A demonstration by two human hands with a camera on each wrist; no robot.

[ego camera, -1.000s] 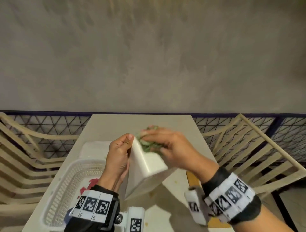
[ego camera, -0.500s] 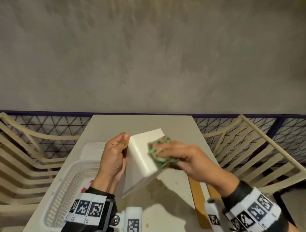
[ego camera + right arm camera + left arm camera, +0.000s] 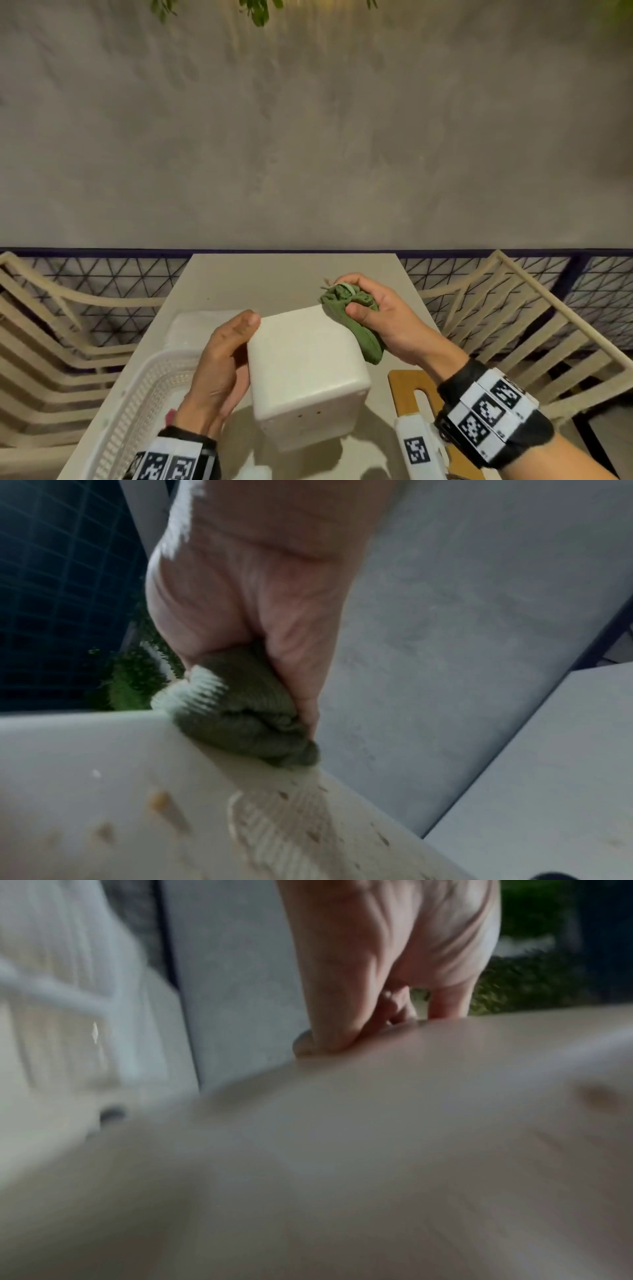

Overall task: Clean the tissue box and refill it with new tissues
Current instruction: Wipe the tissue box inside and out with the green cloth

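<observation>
Worktop [image 3: 274,274]: lower centre of the head view, running back to the mesh railing [image 3: 102,277].
White plastic tissue box [image 3: 308,370]: mid-worktop, tilted, between both hands.
Left hand [image 3: 219,370]: against the box's left side, thumb on its upper left corner.
Right hand [image 3: 383,318]: at the box's upper right corner, bunching the green cloth [image 3: 349,308], which touches that corner.
White perforated basket [image 3: 137,404]: lower left, left of the box.
Slatted chairs [image 3: 513,335]: flanking the worktop.

Beige table [image 3: 294,274], white mesh basket [image 3: 137,404] at left, wooden board [image 3: 404,383] at right, white pack [image 3: 191,325] behind basket
</observation>
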